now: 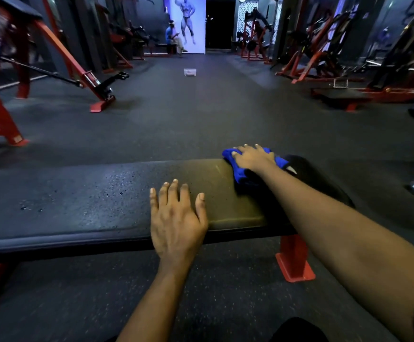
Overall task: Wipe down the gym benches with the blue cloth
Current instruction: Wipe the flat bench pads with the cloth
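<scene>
A black padded gym bench (90,201) runs across the view in front of me, on red legs (294,260). The blue cloth (244,175) lies bunched at the bench's far right end. My right hand (255,157) presses flat on the cloth with fingers spread toward the far edge. My left hand (176,218) rests palm down on the near part of the pad, fingers straight, holding nothing. Small droplets speckle the pad's left half.
Dark rubber floor (201,107) stretches ahead. Red machines stand at the left (95,87) and right (324,62). Another low bench (344,96) is at the right. A white container (190,71) sits mid-floor; a person (174,40) sits far back.
</scene>
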Demonstrator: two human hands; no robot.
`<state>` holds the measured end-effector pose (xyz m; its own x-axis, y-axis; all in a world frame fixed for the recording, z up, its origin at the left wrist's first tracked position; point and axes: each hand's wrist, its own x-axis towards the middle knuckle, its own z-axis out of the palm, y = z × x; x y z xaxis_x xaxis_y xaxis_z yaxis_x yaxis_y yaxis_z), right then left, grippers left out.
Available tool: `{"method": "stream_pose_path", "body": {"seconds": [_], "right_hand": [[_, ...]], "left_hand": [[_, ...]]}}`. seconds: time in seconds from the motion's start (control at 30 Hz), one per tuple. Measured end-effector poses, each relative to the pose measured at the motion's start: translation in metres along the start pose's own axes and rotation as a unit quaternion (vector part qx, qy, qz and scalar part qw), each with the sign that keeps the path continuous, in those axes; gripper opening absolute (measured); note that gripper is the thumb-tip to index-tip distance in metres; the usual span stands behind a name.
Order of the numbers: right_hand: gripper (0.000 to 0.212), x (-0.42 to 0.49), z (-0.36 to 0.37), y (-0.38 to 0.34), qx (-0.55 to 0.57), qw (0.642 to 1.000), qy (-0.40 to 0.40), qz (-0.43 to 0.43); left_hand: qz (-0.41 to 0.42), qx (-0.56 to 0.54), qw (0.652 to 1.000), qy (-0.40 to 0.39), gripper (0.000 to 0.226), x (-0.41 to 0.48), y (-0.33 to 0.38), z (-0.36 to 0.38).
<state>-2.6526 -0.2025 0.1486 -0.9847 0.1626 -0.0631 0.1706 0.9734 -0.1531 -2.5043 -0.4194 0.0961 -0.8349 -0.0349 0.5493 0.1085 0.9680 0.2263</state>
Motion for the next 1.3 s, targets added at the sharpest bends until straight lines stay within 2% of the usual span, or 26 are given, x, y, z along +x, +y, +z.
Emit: {"method": "stream_pose_path", "body": {"seconds": [0.13,0.3,0.47,0.6,0.97,1.17,1.3], "right_hand": [[0.054,-0.008,0.004,-0.014,-0.012,1.0,-0.009,-0.021],[0.053,-0.066,0.013,-0.01,-0.007,0.998,-0.008,-0.058],[0.053,-0.139,0.025,0.002,-0.004,0.996,0.051,-0.07],[0.054,-0.156,0.031,0.006,0.004,0.996,0.083,-0.04],[0.056,-0.034,0.0,0.016,0.033,0.999,0.016,0.029],[0.057,-0.034,-0.016,0.076,0.086,0.989,0.024,0.119],[0.057,-0.065,-0.013,0.091,0.105,0.98,0.04,0.164]], "left_hand": [[0.001,0.002,1.0,-0.005,0.056,-0.001,0.0,-0.001],[0.003,0.0,1.0,-0.009,0.056,-0.003,0.0,-0.006],[0.0,-0.013,1.0,-0.017,0.059,-0.004,0.0,-0.008],[-0.002,-0.019,1.0,-0.019,0.061,-0.003,-0.001,-0.006],[-0.008,-0.046,0.999,-0.008,0.06,-0.003,-0.003,-0.002],[-0.005,-0.045,0.999,-0.014,0.059,-0.004,-0.003,-0.002],[-0.005,-0.035,0.999,-0.013,0.057,-0.004,-0.002,-0.002]]}}
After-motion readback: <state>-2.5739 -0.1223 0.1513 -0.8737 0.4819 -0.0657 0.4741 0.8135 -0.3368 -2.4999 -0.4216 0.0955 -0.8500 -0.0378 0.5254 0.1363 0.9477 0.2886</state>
